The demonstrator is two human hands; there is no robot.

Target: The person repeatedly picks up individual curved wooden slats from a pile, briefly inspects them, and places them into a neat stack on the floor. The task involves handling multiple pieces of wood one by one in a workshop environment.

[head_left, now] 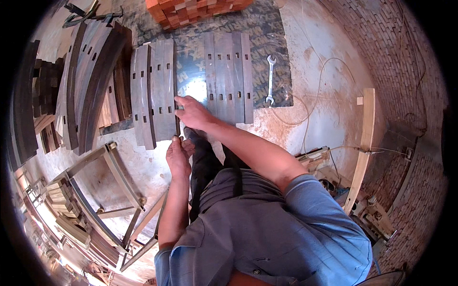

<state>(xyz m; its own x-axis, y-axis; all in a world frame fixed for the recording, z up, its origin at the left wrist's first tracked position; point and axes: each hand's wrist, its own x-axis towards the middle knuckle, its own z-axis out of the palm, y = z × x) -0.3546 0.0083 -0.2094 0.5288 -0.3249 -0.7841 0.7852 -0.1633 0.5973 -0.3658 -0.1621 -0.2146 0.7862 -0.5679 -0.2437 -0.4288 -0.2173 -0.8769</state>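
A row of dark wooden slats [157, 90] with small rectangular slots lies side by side in front of me. At its right edge my right hand [194, 113] is closed on the rightmost slat [169, 86], its fingertips against the slat's side. My left hand [178, 156] is closed in a pinch at the near end of this slat; the fingers partly hide what they grip. Across a gap to the right lies a second row of slotted slats [229, 81]. Farther right rests a double open-ended wrench [271, 80].
Curved dark slats [90, 81] are stacked at the left. Red-orange blocks [191, 12] sit at the far edge of the dark printed sheet [281, 47]. A wooden frame [102, 190] stands at the lower left. At the right are a pale board [365, 138] and a thin hose [312, 107].
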